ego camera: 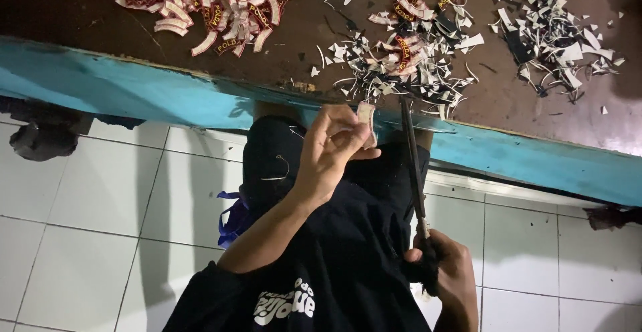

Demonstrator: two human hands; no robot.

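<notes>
The left hand point(331, 151) pinched a small curved patch point(366, 119) at the bench point(134, 88) edge; the right hand point(445, 272) gripped long scissors point(413, 165). Blades so near the fingertips risked a nick or miscut.

head cam | looks steeply down | close over lap, table edge point(167, 94), tiled floor point(87, 225)

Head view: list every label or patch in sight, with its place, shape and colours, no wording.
Patch pile: table's far left; curved strips, dark red, yellow lettering, white backs.
Patches among scraps: table centre; same curved red-and-yellow strips.
Held patch: in left hand, pale back showing.
Shirt print: white, on black.
</notes>
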